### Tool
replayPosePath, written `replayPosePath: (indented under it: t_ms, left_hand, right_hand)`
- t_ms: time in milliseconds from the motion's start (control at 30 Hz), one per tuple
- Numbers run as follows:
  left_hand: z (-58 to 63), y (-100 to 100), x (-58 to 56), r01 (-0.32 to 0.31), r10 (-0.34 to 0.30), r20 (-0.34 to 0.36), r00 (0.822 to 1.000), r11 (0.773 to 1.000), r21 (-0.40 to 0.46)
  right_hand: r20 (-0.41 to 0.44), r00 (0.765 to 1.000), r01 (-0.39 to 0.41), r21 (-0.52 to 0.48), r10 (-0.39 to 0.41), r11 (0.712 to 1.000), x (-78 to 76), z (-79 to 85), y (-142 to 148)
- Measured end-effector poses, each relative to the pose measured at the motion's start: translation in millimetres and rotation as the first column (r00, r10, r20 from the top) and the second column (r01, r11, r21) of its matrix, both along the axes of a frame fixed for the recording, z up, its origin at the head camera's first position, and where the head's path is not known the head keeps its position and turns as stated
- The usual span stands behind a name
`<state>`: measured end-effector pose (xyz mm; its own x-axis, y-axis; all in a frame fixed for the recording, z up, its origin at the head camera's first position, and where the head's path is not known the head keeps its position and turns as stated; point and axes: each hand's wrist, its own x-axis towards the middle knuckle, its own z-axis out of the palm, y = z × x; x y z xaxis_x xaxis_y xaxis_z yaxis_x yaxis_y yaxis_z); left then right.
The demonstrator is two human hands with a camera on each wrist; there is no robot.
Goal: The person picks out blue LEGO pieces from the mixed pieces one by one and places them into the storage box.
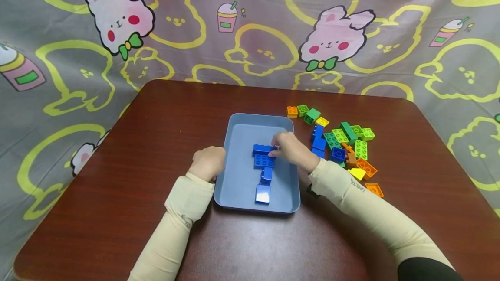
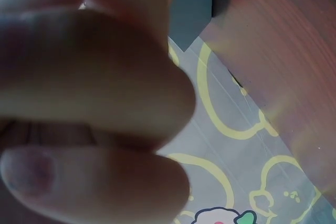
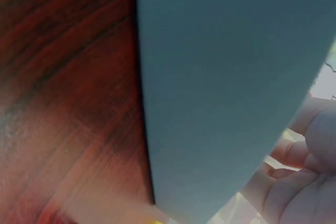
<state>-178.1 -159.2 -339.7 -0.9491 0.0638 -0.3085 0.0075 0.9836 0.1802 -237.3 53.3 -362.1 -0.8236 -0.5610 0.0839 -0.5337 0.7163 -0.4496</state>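
Note:
In the head view a blue-grey tray point(image 1: 239, 185) stands on the table. Inside it, blue building bricks make an uneven column: a long brick point(image 1: 261, 148) at the top, a studded brick point(image 1: 263, 161) below it, a small brick on its side point(image 1: 266, 176), and a smooth-faced brick point(image 1: 263, 194) nearest me. My right hand point(image 1: 291, 148) reaches over the right rim and pinches the long brick's right end; the right wrist view hides that contact behind the tray wall point(image 3: 220, 87). With curled fingers, my left hand point(image 1: 208, 163) grips the left rim; its fingertips are partly hidden.
Right of the tray lies a loose heap of bricks: blue bricks point(image 1: 318, 143), green bricks point(image 1: 333, 140), orange bricks point(image 1: 366, 168) and yellow bricks point(image 1: 357, 173). My right forearm point(image 1: 367, 203) passes just in front of them. A patterned curtain point(image 1: 265, 25) hangs behind the brown table point(image 1: 136, 177).

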Motion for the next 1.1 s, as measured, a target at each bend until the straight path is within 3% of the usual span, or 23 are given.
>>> replayPosePath:
  t_ms: [233, 567, 1100]
  left_hand:
    - [-1.9, 0, -0.6, 0.018, -0.018, 0.003, 1.000, 1.000, 0.000]
    - [-2.7, 1, -1.5, 0.024, -0.024, 0.000, 1.000, 1.000, 0.004]
    - [-4.8, 2, -3.2, 0.033, -0.033, 0.002, 0.999, 0.999, -0.004]
  right_hand:
    - [-0.070, 0.997, 0.041, 0.008, -0.040, 0.999, 7.6, 11.0, 8]
    - [-0.173, 0.981, 0.079, -0.058, -0.088, 0.995, 14.3, 22.5, 37]
    - [-0.138, 0.977, 0.160, -0.022, -0.161, 0.987, 25.5, 26.6, 74]
